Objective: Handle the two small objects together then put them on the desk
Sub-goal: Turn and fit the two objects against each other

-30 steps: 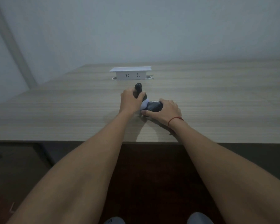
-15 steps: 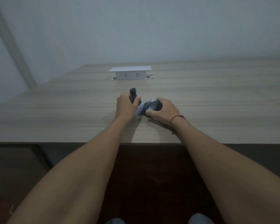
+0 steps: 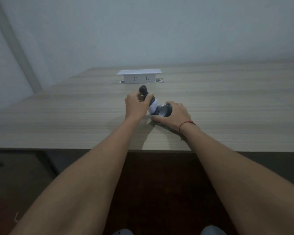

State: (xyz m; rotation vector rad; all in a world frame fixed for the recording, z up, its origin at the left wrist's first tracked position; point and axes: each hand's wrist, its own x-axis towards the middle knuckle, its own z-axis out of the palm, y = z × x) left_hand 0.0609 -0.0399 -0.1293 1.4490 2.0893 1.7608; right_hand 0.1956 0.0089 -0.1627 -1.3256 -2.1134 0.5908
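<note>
Since 0.5 s ago: black-and-white object tipped w/ black knob now higher and further toward 12 o'clock; white end more exposed; right hand barely shifted.

Item 1 – left hand [image 3: 136, 106]: fingers curled shut round the neck of the black-and-white object [image 3: 148, 99], black knob up, white bulb angled down toward 4 o'clock. Grip at mid-body prob. to steer the white end.

Item 2 – right hand [image 3: 173, 115]: cupped closed over the dark rounded object [image 3: 164, 110], thumb low by the surface. Prob. steadies it as the receiving part.

Item 3 – contact: white end meets the dark object between the hands; joined or merely touching, can't tell. Both objects sit low over the surface [image 3: 58, 116], approx. centre, near edge at 6 o'clock. Judged: handling step, set-down not yet done.

Item 4 – surface: pale wood-grain, otherwise bare; white socket box [image 3: 139, 76] at 12 o'clock, well apart from the hands.

Item 5 – room: plain pale wall [image 3: 159, 31] behind, dim light; dark cabinet front [image 3: 15, 175] below at 7 o'clock.
</note>
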